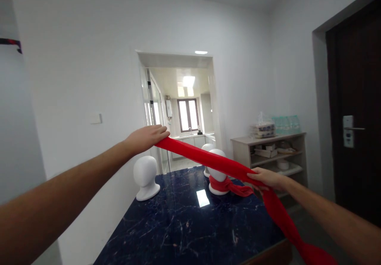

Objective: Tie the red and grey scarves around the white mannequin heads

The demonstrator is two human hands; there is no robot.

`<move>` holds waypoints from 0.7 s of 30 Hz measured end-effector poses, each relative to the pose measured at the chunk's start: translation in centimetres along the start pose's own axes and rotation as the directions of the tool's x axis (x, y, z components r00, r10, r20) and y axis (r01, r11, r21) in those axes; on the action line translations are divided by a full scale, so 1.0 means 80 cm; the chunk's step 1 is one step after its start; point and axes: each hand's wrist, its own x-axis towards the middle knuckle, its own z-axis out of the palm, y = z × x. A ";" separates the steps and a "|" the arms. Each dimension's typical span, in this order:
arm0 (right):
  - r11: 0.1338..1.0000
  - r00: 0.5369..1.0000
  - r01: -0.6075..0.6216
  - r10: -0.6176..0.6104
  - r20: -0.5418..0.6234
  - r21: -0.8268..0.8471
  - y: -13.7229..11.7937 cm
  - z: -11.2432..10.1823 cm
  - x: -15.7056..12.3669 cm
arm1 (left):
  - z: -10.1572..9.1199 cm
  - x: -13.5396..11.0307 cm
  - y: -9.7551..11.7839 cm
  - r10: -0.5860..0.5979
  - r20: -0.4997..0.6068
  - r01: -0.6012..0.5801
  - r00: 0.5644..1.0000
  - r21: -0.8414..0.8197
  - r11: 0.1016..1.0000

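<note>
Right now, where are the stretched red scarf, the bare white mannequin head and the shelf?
red scarf point(205, 158): head view, middle of the stretched band.
bare mannequin head point(145, 171): head view, its rounded middle.
shelf point(239, 153): head view, left side panel.

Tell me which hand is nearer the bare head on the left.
Left. The left hand, holding the scarf, sits just above the bare head; right hand is well right, past the scarfed head.

No word, brand, number or sign can be read anywhere in this view. The wrapped packet on top of the shelf shows blue-and-white markings, perhaps printing, but they are too small and blurred to make out any letters.
</note>
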 end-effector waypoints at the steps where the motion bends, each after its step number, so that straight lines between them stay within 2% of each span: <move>1: 0.998 1.000 -0.002 0.001 0.014 0.059 0.010 0.010 0.001 | 0.006 -0.003 -0.002 0.012 -0.007 -0.012 1.000 -0.006 1.000; 3: 0.989 0.999 -0.014 0.010 0.030 0.148 0.026 0.027 0.002 | 0.017 -0.012 -0.007 -0.008 -0.016 0.007 1.000 -0.032 0.999; 5: 0.979 1.000 -0.016 0.011 0.024 0.201 0.038 0.039 0.004 | 0.028 -0.021 -0.015 -0.076 -0.022 0.074 0.997 -0.094 0.993; 7: 0.968 1.000 -0.009 0.006 0.012 0.250 0.047 0.047 0.007 | 0.038 -0.029 -0.023 -0.215 -0.036 0.204 0.976 -0.197 0.959; 8: 0.962 1.000 -0.008 0.006 0.006 0.274 0.050 0.049 0.007 | 0.042 -0.031 -0.025 -0.332 -0.039 0.310 0.942 -0.276 0.910; 9: 0.955 1.000 -0.008 0.008 0.002 0.296 0.052 0.050 0.007 | 0.045 -0.032 -0.026 -0.483 -0.015 0.440 0.875 -0.390 0.809; 10: 0.948 1.000 -0.010 0.010 0.001 0.319 0.054 0.051 0.007 | 0.048 -0.031 -0.024 -0.630 0.050 0.560 0.775 -0.515 0.649; 11: 0.940 1.000 -0.014 0.014 0.002 0.342 0.055 0.051 0.006 | 0.050 -0.029 -0.020 -0.730 0.152 0.638 0.666 -0.624 0.452; 12: 0.932 1.000 -0.020 0.020 0.003 0.361 0.057 0.051 0.005 | 0.052 -0.026 -0.015 -0.769 0.267 0.666 0.581 -0.699 0.261; 13: 0.925 1.000 -0.025 0.027 0.002 0.380 0.058 0.051 0.003 | 0.054 -0.022 -0.008 -0.759 0.366 0.662 0.539 -0.741 0.113; 14: 0.918 0.999 -0.032 0.032 0.005 0.396 0.059 0.051 0.001 | 0.055 -0.018 -0.001 -0.727 0.430 0.647 0.535 -0.762 0.025; 15: 0.912 0.999 -0.037 0.036 0.011 0.409 0.061 0.050 -0.001 | 0.056 -0.014 0.006 -0.695 0.461 0.632 0.552 -0.775 -0.013; 17: 0.906 0.998 -0.059 0.051 0.031 0.420 0.065 0.047 -0.006 | 0.056 -0.007 0.015 -0.662 0.456 0.624 0.595 -0.781 0.023; 19: 0.905 0.995 -0.103 0.088 0.056 0.413 0.071 0.042 -0.012 | 0.055 -0.002 0.016 -0.648 0.414 0.630 0.640 -0.765 0.134; 21: 0.904 0.987 -0.162 0.142 0.081 0.395 0.081 0.035 -0.020 | 0.053 0.002 0.009 -0.596 0.323 0.603 0.735 -0.714 0.357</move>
